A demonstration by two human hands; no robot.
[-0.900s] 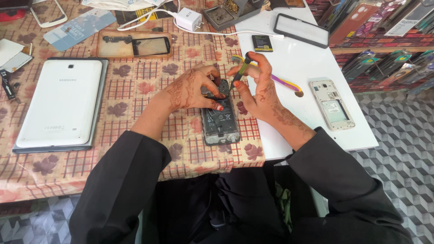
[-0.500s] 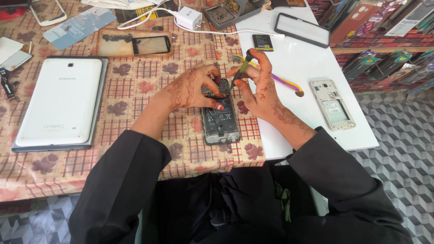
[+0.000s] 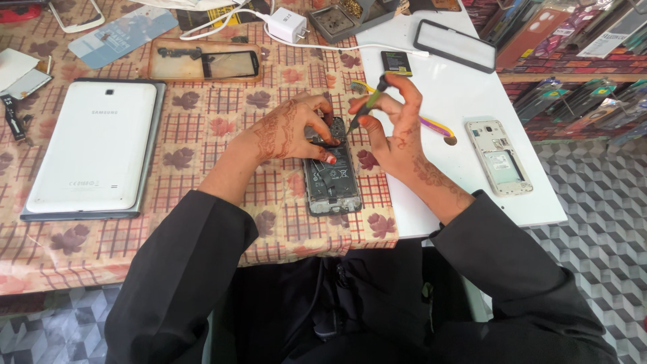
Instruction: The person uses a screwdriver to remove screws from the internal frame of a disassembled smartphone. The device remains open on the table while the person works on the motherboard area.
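**Hands barely moved over the opened phone**

Between the earlier views and this one almost nothing shifted — both hands stayed on the opened phone (image 3: 331,176), which lay back-up on the checked, leaf-patterned cloth (image 3: 222,114) near the table's front edge. The left hand (image 3: 290,129) pressed down on the phone's upper end, fingers curled over it and steadying it rather than lifting it. The right hand (image 3: 394,121) pinched a slim screwdriver (image 3: 367,104) between thumb and fingertips, its tip slanting down to the phone's top corner, just beside the left fingertips. That stillness suggested the same spot was being worked, with no part yet lifted out.

Left of the phone lay a white tablet (image 3: 91,152), face down; to its right, on the bare white tabletop (image 3: 465,87), a pale phone frame (image 3: 497,156). Beyond the phone sat a small dark battery (image 3: 396,63) and a white charger plug (image 3: 286,23).
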